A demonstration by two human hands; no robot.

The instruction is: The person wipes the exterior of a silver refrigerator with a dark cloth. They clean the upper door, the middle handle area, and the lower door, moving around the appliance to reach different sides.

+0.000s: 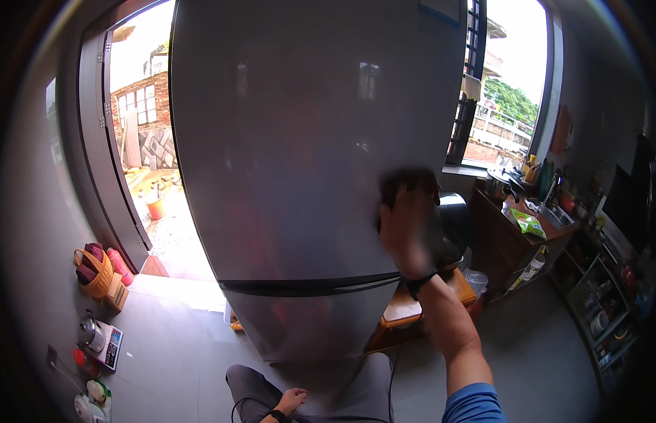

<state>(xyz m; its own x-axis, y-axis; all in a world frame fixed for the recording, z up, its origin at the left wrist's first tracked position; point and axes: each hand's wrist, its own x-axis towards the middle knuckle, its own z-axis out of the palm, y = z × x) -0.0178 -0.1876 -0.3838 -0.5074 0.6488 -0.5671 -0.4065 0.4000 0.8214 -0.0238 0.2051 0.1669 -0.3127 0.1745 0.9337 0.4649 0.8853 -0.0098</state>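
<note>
A tall grey refrigerator (307, 158) with a glossy upper door stands right before me. My right hand (410, 232), blurred, is at the right side of that door with a dark brown cloth (412, 180) under its fingers. Blur hides the cloth's full shape and the exact grip. Below, a dark horizontal gap (312, 287) parts the upper door from the lower door (312, 322). My left hand (292, 400) rests low near my thigh, its fingers curled and nothing visible in them.
To the right, a wooden stool (407, 309) stands close beside the refrigerator. Further right are a counter with a sink (555, 215) and a shelf unit (595, 296). Left lie an open doorway (148, 158), a wicker basket (98, 277) and a kettle (91, 333) on a scale (114, 346).
</note>
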